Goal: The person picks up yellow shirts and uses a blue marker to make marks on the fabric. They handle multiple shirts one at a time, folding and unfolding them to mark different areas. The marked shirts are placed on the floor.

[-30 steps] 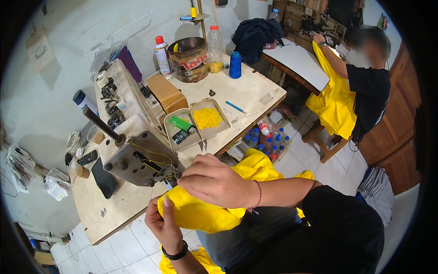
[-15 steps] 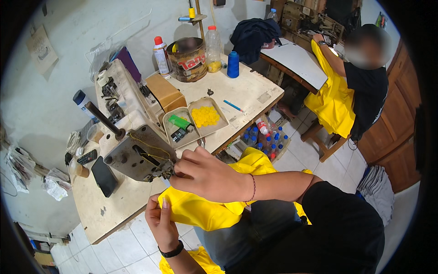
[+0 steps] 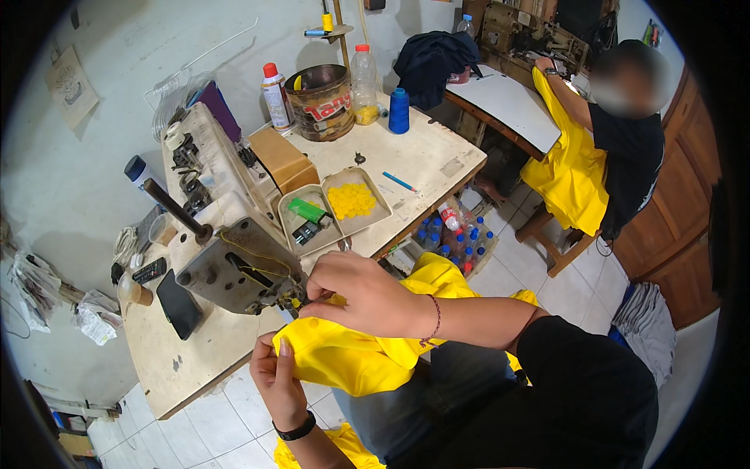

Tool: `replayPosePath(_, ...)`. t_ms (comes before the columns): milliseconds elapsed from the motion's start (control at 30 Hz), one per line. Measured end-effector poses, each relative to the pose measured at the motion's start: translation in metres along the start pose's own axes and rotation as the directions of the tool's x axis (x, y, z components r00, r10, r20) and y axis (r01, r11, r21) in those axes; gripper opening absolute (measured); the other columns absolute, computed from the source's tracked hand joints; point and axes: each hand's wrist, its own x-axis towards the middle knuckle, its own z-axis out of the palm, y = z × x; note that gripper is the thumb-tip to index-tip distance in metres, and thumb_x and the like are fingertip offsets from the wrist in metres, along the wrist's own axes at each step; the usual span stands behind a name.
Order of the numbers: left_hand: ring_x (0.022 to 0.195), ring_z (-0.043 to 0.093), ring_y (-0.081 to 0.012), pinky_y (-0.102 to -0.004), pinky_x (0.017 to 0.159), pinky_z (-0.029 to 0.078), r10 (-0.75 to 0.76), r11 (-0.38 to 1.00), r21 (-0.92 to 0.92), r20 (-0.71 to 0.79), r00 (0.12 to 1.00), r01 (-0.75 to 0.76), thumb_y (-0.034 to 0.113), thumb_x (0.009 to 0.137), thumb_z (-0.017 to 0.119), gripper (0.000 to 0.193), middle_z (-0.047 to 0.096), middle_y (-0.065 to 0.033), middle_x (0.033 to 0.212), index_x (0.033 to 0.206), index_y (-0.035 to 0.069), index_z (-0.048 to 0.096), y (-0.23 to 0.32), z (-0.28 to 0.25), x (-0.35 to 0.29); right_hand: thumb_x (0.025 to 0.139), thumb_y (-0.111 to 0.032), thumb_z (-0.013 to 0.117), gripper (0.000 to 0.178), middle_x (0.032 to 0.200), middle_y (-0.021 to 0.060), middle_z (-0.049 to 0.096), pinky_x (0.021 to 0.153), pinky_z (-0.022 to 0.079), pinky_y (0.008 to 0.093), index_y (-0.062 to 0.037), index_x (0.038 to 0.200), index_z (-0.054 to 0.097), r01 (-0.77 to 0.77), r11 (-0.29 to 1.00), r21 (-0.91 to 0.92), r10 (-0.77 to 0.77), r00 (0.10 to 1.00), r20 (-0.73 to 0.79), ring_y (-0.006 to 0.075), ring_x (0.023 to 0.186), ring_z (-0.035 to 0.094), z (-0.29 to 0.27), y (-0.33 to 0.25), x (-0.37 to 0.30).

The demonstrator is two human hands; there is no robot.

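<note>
Two hands on one piece of yellow fabric [image 3: 351,356] at the worktop [image 3: 426,156] edge: left hand [image 3: 277,379] pinches its lower edge, right hand [image 3: 363,293] grips it right at the sewing machine [image 3: 234,258] head. One tray [image 3: 373,223] of yellow bits sits nearby, plus one blue thread cone [image 3: 399,110].

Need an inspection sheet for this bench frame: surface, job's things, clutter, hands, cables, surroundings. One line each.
Surface: worn pale wooden table, stained, crowded at the back.
Job's things: yellow fabric held at the front end of a grey sewing machine.
Clutter: divided tray with yellow pieces and a green lighter, round tin, bottles, blue thread cone, black phone, remote.
Hands: left hand pinches the fabric edge from below; right hand reaches to the machine's needle area, pinching fabric.
Cables: white cord coiled at the table's left end.
Surroundings: another person in black with yellow cloth at a second table; tiled floor; crate of bottles.
</note>
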Motion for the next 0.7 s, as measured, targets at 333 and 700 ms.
replayPosePath(333,0.099,0.066,-0.0136,-0.0263,0.094,0.048,0.037,0.998,-0.047,0.058,0.998,-0.034,0.005,0.099,0.067,0.03,0.071,-0.0096,0.111,0.127,-0.003,0.057,0.003,0.0,-0.002,0.087,-0.007,0.079,0.019,0.087,0.0102,0.066,0.069,0.055,0.0361,0.0005,0.09,0.062,-0.057,0.991,0.121,0.057,0.998,0.001,0.027,0.079,0.068,0.004,0.002,0.002)
replayPosePath(700,0.098,0.067,-0.0145,-0.0256,0.09,0.051,0.097,0.994,0.049,-0.041,0.994,-0.095,-0.003,0.099,0.064,0.043,0.069,-0.0095,0.11,0.139,-0.001,0.049,0.02,0.017,-0.007,0.094,-0.02,0.078,0.03,0.091,0.011,0.067,0.078,0.053,0.0402,-0.0016,0.108,0.058,-0.116,0.969,0.217,0.159,0.968,-0.196,0.0252,0.088,0.069,0.008,0.013,-0.016)
